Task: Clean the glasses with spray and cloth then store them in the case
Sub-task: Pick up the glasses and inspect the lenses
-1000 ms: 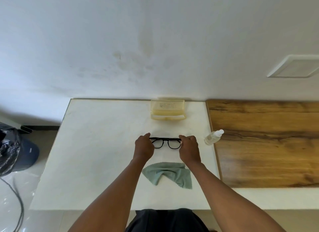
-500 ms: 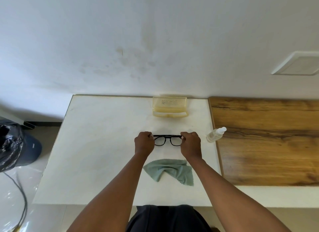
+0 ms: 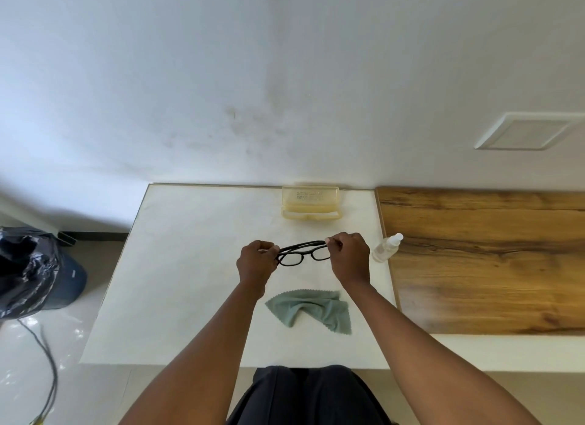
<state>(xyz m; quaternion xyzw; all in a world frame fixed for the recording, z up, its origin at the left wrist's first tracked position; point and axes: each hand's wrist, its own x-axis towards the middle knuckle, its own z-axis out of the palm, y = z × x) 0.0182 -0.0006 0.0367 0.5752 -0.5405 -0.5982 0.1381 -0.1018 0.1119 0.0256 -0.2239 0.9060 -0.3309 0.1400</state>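
Both hands, left hand (image 3: pixel 255 260) and right hand (image 3: pixel 349 256), pinch the black glasses (image 3: pixel 302 253) between them, apparently lifted off the surface (image 3: pixel 190 266). Better to hold the frame only, reaching for the spray bottle (image 3: pixel 386 248) just right.

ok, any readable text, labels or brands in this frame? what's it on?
glasses case lid: two lines of raised lettering, too blurred to read.
spray bottle: no label visible.
glasses, cloth: no markings visible.
Nothing else carries text.
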